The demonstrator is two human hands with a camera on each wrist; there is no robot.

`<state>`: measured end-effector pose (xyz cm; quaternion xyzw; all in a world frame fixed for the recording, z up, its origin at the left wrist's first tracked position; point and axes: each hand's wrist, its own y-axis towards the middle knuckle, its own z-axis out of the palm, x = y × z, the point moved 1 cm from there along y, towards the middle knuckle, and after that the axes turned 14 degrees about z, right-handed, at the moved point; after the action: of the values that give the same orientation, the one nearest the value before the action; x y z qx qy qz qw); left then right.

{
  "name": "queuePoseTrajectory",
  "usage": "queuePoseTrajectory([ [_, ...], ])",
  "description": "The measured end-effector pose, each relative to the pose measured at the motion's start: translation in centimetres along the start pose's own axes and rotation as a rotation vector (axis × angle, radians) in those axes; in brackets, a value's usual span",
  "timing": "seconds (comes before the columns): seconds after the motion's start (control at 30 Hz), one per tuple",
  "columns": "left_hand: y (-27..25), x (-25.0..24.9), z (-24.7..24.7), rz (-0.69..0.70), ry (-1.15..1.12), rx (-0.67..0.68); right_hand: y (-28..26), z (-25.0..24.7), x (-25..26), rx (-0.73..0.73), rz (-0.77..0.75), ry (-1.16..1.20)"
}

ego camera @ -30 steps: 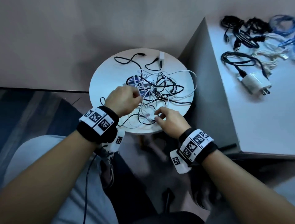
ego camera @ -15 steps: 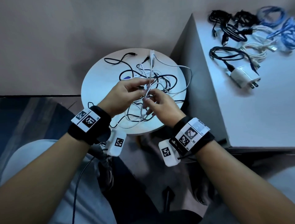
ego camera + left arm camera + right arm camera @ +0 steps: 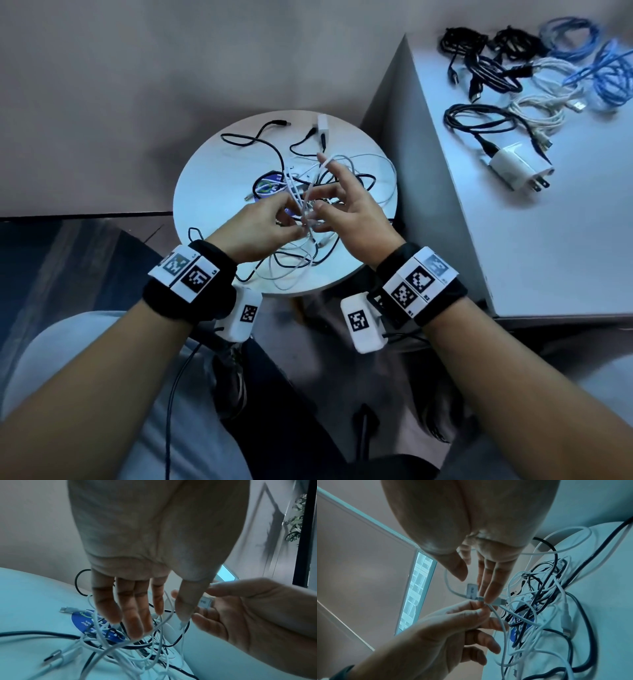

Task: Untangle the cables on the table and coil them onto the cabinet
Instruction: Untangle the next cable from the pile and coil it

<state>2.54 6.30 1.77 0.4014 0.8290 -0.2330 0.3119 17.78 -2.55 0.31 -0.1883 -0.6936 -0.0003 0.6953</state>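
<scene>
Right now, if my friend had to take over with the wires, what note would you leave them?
Left hand: pinches a white cable lifted out of the tangle.
Right hand: fingers mostly straight, the same white cable running across them; whether it pinches is unclear.
Tangle: black and white cables piled on the round table, with a small white adapter at the far edge.
Done: several coiled cables and a white charger already lie on the cabinet.
Left: free this cable, coil it onto the cabinet, then do the rest.
</scene>
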Motion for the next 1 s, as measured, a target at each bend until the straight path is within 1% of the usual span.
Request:
queuePoseTrajectory([
  [0.03,0.0,0.0,-0.1,0.001,0.004,-0.053,-0.1,0.0,0.1,0.007,0.014,0.026],
  [0.07,0.1,-0.1,-0.2,-0.003,0.011,-0.136,-0.2,0.1,0.4,0.016,0.027,0.048],
  [0.13,0.0,-0.3,-0.7,-0.005,0.011,-0.385,-0.4,0.1,0.7,0.029,0.042,0.075],
  [0.17,-0.1,-0.5,-1.1,0.023,-0.045,-0.487,-0.5,0.2,0.8,0.031,0.037,0.060],
  [0.2,-0.2,-0.7,-1.4,0.073,-0.149,-0.518,-0.7,0.3,1.0,0.033,0.020,0.020],
  [0.23,-0.2,-1.1,-1.5,0.129,-0.253,-0.479,-0.7,0.4,1.1,0.026,-0.003,-0.043],
  [0.27,-0.3,-1.4,-1.4,0.189,-0.316,-0.406,-0.8,0.6,1.2,0.009,-0.024,-0.120],
  [0.3,-0.5,-1.6,-1.1,0.250,-0.315,-0.343,-0.9,0.8,1.2,-0.011,-0.040,-0.191],
  [0.33,-0.6,-1.7,-0.8,0.303,-0.264,-0.310,-1.0,1.0,1.2,-0.031,-0.050,-0.248],
  [0.4,-0.8,-1.7,-0.4,0.370,-0.156,-0.324,-1.3,1.4,1.4,-0.086,-0.074,-0.298],
  [0.43,-0.8,-1.6,-0.4,0.379,-0.154,-0.350,-1.5,1.5,1.7,-0.153,-0.107,-0.300],
  [0.47,-0.8,-1.6,-0.5,0.374,-0.191,-0.380,-1.8,1.3,2.3,-0.260,-0.171,-0.303],
  [0.53,-0.8,-1.8,-1.2,0.356,-0.325,-0.424,-2.3,0.5,3.6,-0.512,-0.378,-0.343],
  [0.57,-0.9,-2.1,-1.4,0.349,-0.410,-0.424,-2.6,0.1,4.3,-0.598,-0.477,-0.374],
  [0.6,-0.9,-2.5,-1.6,0.347,-0.503,-0.409,-2.7,-0.4,4.9,-0.637,-0.553,-0.410],
  [0.63,-1.0,-3.0,-1.6,0.349,-0.594,-0.385,-2.6,-0.7,5.3,-0.632,-0.606,-0.448],
  [0.67,-1.2,-3.5,-1.5,0.353,-0.677,-0.359,-2.6,-1.0,5.5,-0.585,-0.634,-0.481],
  [0.7,-1.3,-3.9,-1.5,0.356,-0.753,-0.337,-2.5,-1.1,5.6,-0.501,-0.631,-0.498],
  [0.77,-1.5,-4.5,-1.6,0.375,-0.907,-0.313,-2.7,-1.0,5.5,-0.329,-0.545,-0.466],
  [0.8,-1.5,-4.7,-1.8,0.392,-0.989,-0.317,-2.7,-0.9,5.4,-0.279,-0.498,-0.441],
  [0.87,-1.5,-4.6,-2.6,0.418,-1.163,-0.362,-2.8,-1.1,5.3,-0.248,-0.441,-0.406],
  [0.93,-1.5,-4.2,-3.7,0.418,-1.320,-0.436,-2.5,-1.5,5.3,-0.256,-0.403,-0.381],
  [1.0,-1.6,-3.7,-4.6,0.417,-1.425,-0.465,-2.3,-1.8,5.4,-0.275,-0.363,-0.363],
])
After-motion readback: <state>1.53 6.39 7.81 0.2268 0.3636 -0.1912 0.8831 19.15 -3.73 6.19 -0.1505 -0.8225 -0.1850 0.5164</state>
